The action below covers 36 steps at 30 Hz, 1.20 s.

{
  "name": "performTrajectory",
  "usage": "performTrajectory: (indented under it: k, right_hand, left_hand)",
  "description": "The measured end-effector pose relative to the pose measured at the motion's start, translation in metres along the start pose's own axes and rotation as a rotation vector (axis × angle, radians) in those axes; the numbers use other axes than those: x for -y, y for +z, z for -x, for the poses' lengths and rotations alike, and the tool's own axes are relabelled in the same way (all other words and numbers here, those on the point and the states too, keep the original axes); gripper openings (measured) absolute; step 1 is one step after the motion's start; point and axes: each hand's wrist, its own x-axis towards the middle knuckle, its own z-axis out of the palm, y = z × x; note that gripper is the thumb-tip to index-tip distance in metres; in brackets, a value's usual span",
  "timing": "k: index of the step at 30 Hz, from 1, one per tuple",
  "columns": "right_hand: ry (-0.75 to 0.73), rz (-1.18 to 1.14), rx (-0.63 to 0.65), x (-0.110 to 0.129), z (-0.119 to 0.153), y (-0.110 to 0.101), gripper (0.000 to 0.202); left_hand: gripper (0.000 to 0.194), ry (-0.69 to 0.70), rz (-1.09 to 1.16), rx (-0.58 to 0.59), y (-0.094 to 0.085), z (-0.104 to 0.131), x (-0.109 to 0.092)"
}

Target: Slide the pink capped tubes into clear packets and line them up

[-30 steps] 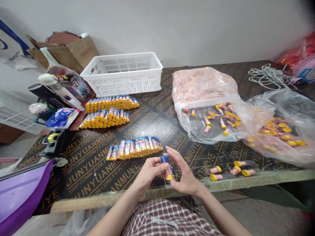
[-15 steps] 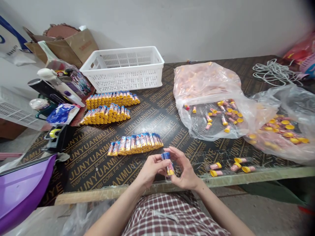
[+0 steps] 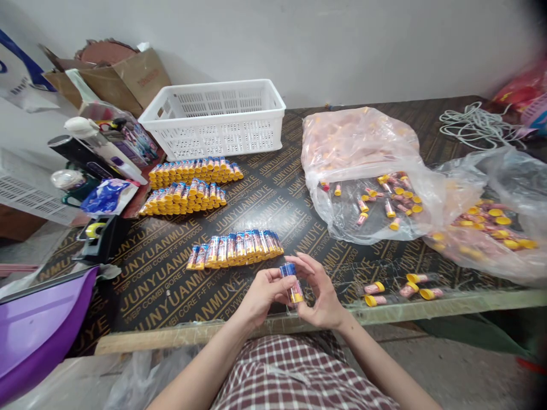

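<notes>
Close to the table's front edge, my left hand [image 3: 260, 295] pinches a small clear plastic tube [image 3: 294, 291] between thumb and fingers. The tube has a blue top, a yellow lower end and pinkish contents. Curved around its right side, my right hand [image 3: 320, 293] has its thumb at the yellow end and its fingertips near the blue top. Exact fingertip contact there is partly hidden. Beyond my hands lies a row of similar blue-and-yellow tubes [image 3: 237, 247]. To the right, several loose pink tubes with yellow ends [image 3: 409, 290] lie near the edge.
Two stacked groups of tubes [image 3: 183, 199] lie before a white basket [image 3: 226, 134]. Clear bags [image 3: 359, 136] of yellow-ended tubes cover the right side. A tape dispenser [image 3: 100, 242], bottles [image 3: 96, 142] and a purple dustpan-like piece [image 3: 47, 336] are at left. White cord [image 3: 474, 125] lies far right.
Both hands stay in nearly the same place around the tube. Only a slight shift of the tube and right fingers shows.
</notes>
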Motion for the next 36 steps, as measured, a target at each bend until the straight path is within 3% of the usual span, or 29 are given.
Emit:
performTrajectory:
  k: [7,10,13,16,18,20,23,27,31,34,36]
  right_hand:
    - [0.039,-0.039,0.051,0.004,-0.002,0.0,0.088]
    - [0.065,-0.124,0.103,0.003,-0.005,-0.004,0.086]
    - [0.08,-0.178,0.043,-0.004,-0.009,-0.013,0.084]
    - [0.128,-0.133,-0.05,-0.014,-0.012,-0.022,0.078]
    - [0.16,-0.079,-0.106,-0.019,-0.011,-0.028,0.075]
    - [0.194,-0.027,-0.141,-0.022,-0.01,-0.031,0.073]
    - [0.226,0.034,-0.15,-0.025,-0.008,-0.034,0.071]
    - [0.23,0.067,-0.16,-0.026,-0.007,-0.036,0.07]
    - [0.239,0.074,-0.18,-0.026,-0.006,-0.041,0.068]
    - [0.249,0.093,-0.205,-0.025,-0.004,-0.048,0.066]
    - [0.26,0.115,-0.233,-0.024,-0.003,-0.053,0.063]
  left_hand:
    - [0.037,0.024,0.027,-0.028,0.002,0.0,0.003]
    - [0.039,0.105,-0.01,-0.114,-0.009,0.001,-0.011]
    - [0.036,0.315,-0.172,-0.348,-0.044,0.009,-0.043]
    - [0.034,0.489,-0.411,-0.697,-0.096,0.022,-0.076]
    - [0.038,0.465,-0.55,-0.858,-0.131,0.027,-0.087]
    - [0.04,0.361,-0.738,-0.907,-0.158,0.028,-0.086]
    - [0.039,0.278,-1.009,-0.911,-0.177,0.023,-0.074]
    - [0.044,0.263,-1.21,-0.883,-0.178,0.02,-0.066]
    - [0.05,0.27,-1.266,-0.952,-0.166,0.03,-0.075]
    - [0.041,0.46,-1.19,-1.08,-0.138,0.04,-0.079]
    - [0.035,0.614,-1.07,-1.078,-0.11,0.04,-0.074]
